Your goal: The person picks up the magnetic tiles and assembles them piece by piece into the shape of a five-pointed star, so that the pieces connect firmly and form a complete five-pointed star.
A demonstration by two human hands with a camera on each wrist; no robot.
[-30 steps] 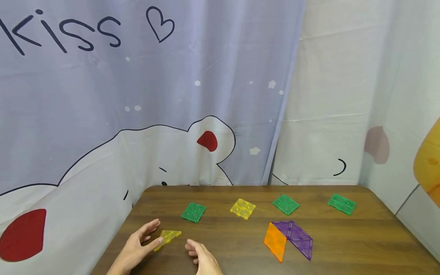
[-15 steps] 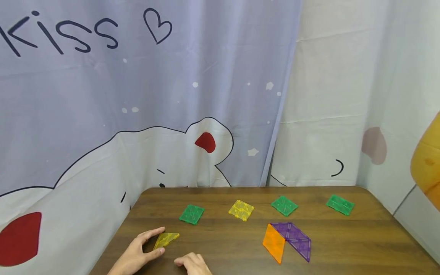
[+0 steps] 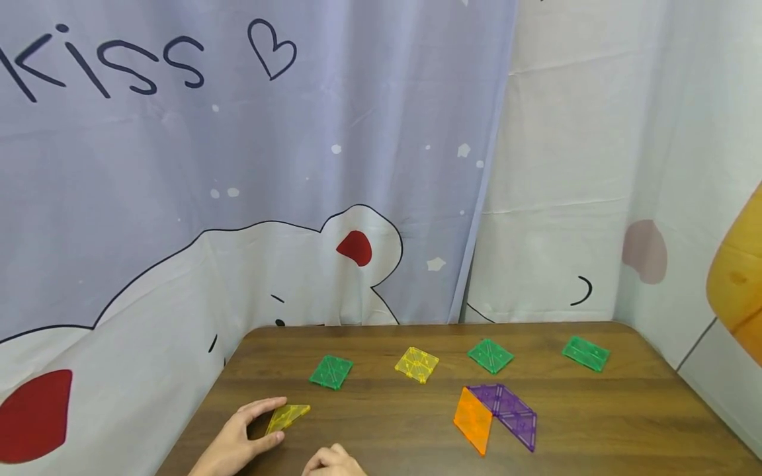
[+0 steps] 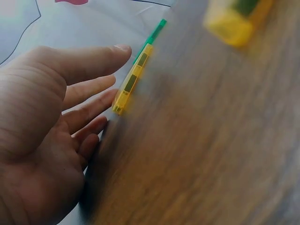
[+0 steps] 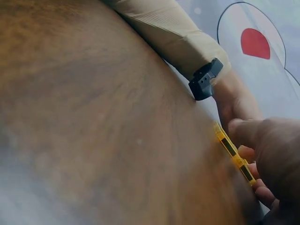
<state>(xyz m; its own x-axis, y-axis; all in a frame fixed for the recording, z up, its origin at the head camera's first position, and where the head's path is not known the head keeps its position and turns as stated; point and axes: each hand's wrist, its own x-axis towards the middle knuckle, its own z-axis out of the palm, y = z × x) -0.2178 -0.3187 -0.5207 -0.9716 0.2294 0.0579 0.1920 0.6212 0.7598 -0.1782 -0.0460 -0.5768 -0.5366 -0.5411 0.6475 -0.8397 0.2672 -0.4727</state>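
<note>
My left hand (image 3: pixel 232 436) rests on the wooden table around a flat yellow triangular magnetic tile (image 3: pixel 288 416). In the left wrist view its thumb stands apart above the tile, while relaxed fingers (image 4: pixel 91 91) lie at the tile's edge. My right hand (image 3: pixel 335 464), curled, is at the bottom of the head view and partly cut off. In the right wrist view a yellow tile edge (image 5: pixel 233 152) lies beside that hand; whether it grips this piece is unclear. A blurred yellow piece (image 4: pixel 234 23) enters the left wrist view at top right.
At the back of the table (image 3: pixel 381 430) lie green tiles, left (image 3: pixel 331 372), middle (image 3: pixel 491 356) and right (image 3: pixel 586 354), plus a yellow square tile (image 3: pixel 417 365). An orange diamond tile (image 3: pixel 474 421) adjoins purple tiles (image 3: pixel 507 410) on the right. A curtain (image 3: pixel 333 165) hangs behind.
My right hand has drawn back toward the near table edge and curled up. My left thumb has shifted off the triangular tile toward its near side.
</note>
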